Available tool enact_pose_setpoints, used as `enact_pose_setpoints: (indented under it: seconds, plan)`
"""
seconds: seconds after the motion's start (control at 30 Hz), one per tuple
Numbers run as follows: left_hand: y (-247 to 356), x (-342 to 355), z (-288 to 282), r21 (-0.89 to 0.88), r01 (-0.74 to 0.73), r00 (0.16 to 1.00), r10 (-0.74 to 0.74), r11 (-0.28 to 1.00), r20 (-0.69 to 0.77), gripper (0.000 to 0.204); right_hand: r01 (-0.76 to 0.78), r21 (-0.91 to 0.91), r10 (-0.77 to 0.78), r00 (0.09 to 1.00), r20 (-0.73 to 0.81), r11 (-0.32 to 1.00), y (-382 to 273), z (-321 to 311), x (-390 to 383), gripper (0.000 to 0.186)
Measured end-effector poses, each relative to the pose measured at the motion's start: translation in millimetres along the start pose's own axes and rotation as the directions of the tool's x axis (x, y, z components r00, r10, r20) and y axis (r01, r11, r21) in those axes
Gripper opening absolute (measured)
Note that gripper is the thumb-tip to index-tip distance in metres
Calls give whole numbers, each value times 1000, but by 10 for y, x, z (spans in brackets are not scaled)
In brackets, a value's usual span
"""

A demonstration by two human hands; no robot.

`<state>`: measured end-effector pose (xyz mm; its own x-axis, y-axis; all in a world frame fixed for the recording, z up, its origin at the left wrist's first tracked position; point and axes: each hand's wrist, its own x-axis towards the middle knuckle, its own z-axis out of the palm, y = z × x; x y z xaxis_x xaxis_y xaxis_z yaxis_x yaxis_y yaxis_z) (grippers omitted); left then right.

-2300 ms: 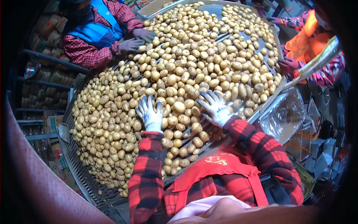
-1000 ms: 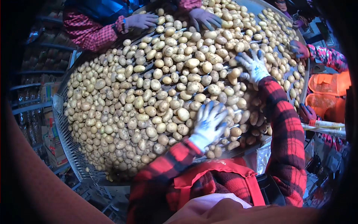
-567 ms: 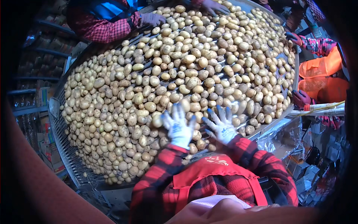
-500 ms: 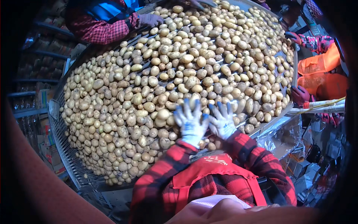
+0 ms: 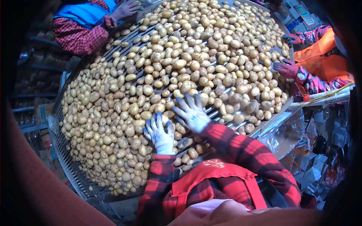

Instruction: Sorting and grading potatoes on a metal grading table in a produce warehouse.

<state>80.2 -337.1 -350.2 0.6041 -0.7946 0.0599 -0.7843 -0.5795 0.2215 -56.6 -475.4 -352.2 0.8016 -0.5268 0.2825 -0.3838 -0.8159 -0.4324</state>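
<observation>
A broad layer of pale brown potatoes [image 5: 109, 124] covers a slatted metal sorting table [image 5: 71, 175]. My left hand [image 5: 161, 135], in a white glove with blue fingertips, lies palm down on the potatoes near the table's front, fingers spread. Farther right and a little farther from me, my right hand [image 5: 192, 114], gloved alike, rests flat on the potatoes with its fingers apart. Neither hand grips anything. Bare dark slats [image 5: 214, 114] show between potatoes to the right of my right hand.
Across the table at the far left, a person's gloved hand [image 5: 127, 9] hovers by the table edge. At the right edge, a co-worker in an orange vest [image 5: 322, 60] has a pink-gloved hand [image 5: 286, 69] at the potatoes. Clear plastic sheeting [image 5: 284, 132] hangs beside the near right edge.
Both my hands have moved left and drawn apart; the right has gone slightly farther away, the left nearer. The far-left co-worker's hand has lifted back. The right co-worker's hands have shifted.
</observation>
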Motion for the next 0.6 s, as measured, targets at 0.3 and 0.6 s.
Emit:
enact_pose_setpoints:
  seconds: [0.3,0.6]
  plan:
    - [89,-86,35,65,-47,999,47,997,8,73,-201,-140,198,980,-37,969,924,211,904,46]
    - [125,-51,115,1,-51,997,51,999,-57,72,-204,-545,188,978,-85,814,2294,-428,1193,42]
